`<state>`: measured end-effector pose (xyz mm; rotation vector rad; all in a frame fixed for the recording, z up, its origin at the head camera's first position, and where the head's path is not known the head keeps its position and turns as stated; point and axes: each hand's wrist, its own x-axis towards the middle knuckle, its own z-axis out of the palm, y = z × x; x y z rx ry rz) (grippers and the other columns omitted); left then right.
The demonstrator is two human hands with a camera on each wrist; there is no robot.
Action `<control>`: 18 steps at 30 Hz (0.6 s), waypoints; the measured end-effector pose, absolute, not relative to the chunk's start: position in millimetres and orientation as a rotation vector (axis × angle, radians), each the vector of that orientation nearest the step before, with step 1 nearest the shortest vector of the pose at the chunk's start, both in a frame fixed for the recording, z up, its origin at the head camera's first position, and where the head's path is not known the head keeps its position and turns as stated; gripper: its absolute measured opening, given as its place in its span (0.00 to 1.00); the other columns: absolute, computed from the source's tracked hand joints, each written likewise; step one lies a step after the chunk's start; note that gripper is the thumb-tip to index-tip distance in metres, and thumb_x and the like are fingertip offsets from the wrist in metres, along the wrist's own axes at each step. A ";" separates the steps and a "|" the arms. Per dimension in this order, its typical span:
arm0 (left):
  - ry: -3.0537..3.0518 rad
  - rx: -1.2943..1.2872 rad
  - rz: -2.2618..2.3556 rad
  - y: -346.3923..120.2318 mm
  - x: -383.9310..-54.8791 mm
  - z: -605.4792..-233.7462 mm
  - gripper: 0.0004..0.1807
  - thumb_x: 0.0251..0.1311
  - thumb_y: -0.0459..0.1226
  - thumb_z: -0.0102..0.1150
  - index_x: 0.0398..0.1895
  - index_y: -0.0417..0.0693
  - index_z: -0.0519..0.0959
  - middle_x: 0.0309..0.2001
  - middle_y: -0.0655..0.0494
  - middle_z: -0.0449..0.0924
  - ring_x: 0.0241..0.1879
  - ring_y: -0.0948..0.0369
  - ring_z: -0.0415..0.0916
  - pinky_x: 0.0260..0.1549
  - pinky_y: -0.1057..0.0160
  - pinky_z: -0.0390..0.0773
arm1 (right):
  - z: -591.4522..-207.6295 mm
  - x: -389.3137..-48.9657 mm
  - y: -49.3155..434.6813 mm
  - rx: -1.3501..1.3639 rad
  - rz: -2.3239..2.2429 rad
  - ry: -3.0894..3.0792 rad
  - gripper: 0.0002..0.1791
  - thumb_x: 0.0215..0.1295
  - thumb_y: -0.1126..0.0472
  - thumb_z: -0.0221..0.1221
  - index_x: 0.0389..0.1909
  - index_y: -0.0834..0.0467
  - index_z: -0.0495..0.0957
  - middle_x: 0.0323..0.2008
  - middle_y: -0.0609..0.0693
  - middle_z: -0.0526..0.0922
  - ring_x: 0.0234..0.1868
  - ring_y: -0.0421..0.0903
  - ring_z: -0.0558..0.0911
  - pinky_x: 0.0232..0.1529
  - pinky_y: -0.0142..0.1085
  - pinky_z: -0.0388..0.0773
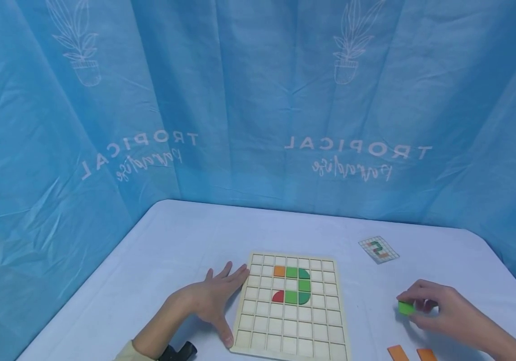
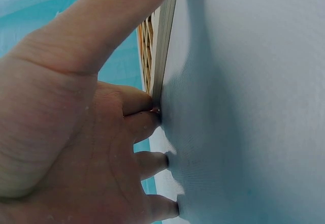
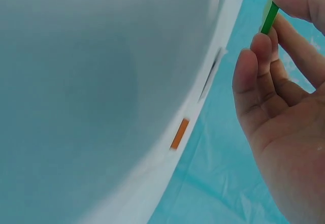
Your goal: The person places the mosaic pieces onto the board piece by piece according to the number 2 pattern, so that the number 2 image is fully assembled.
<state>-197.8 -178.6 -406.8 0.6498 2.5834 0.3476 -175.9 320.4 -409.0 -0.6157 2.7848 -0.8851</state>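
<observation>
At the lower right edge of the frame we find two flat orange tiles (image 1: 397, 353) lying on the white-covered table (image 1: 203, 228). A black object (image 1: 181, 352), partly cut off, is noted at the lower left.

The left hand (image 1: 214, 299) is spread, its thumb and fingertips touching the left edge of the pale wooden grid board (image 1: 290, 328) at lower centre. At the right, the right hand (image 1: 436, 307) pinches a bright green, flat-sided tile (image 1: 405, 308) between thumb and fingers, clear of the table and well apart from the board.

On the board's upper part we record an orange square (image 1: 279, 271), green squares (image 1: 291, 272), dark green rounded pieces (image 1: 304, 298) and a red rounded piece (image 1: 278, 297). Beyond, at upper right of the board, lies a small printed pattern card (image 1: 378, 249).

We judge the step in hand to be bringing up another tile; the next move calls for checking the card, then lowering the tile squarely into its cell while the left hand steadies the board.
</observation>
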 end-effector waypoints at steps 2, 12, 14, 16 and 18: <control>2.583 0.655 0.349 -178.6 -197.4 -406.1 0.79 0.16 0.68 0.74 0.78 0.54 0.44 0.77 0.57 0.38 0.74 0.48 0.28 0.63 0.33 0.34 | -408.4 -176.5 314.0 -0.607 -0.882 2.792 0.15 0.53 0.55 0.70 0.43 0.49 0.84 0.35 0.40 0.78 0.30 0.35 0.74 0.31 0.30 0.77; 2.584 0.640 0.347 -177.6 -197.0 -406.1 0.79 0.15 0.68 0.74 0.78 0.55 0.44 0.77 0.58 0.39 0.74 0.48 0.28 0.63 0.33 0.35 | -404.3 -182.1 292.8 -0.741 -0.953 2.770 0.14 0.53 0.58 0.70 0.42 0.48 0.84 0.33 0.37 0.79 0.30 0.37 0.76 0.30 0.31 0.76; 2.589 0.638 0.341 -177.2 -196.7 -406.2 0.79 0.15 0.68 0.75 0.78 0.55 0.44 0.77 0.58 0.39 0.74 0.48 0.29 0.63 0.33 0.35 | -404.0 -182.5 289.1 -0.745 -0.932 2.779 0.14 0.52 0.58 0.70 0.42 0.47 0.84 0.33 0.37 0.79 0.30 0.37 0.76 0.30 0.31 0.76; 2.594 0.638 0.331 -176.9 -196.5 -406.2 0.80 0.14 0.68 0.75 0.78 0.54 0.44 0.77 0.58 0.39 0.74 0.48 0.29 0.64 0.33 0.35 | -403.5 -183.1 284.7 -0.728 -0.903 2.789 0.14 0.52 0.57 0.70 0.42 0.46 0.84 0.32 0.35 0.78 0.30 0.36 0.75 0.30 0.31 0.75; 2.598 0.636 0.324 -176.8 -196.4 -406.1 0.80 0.14 0.69 0.74 0.77 0.54 0.45 0.77 0.57 0.39 0.74 0.48 0.29 0.64 0.33 0.35 | -402.9 -183.8 280.8 -0.730 -0.898 2.790 0.15 0.51 0.57 0.70 0.42 0.45 0.84 0.32 0.35 0.78 0.30 0.36 0.75 0.30 0.31 0.75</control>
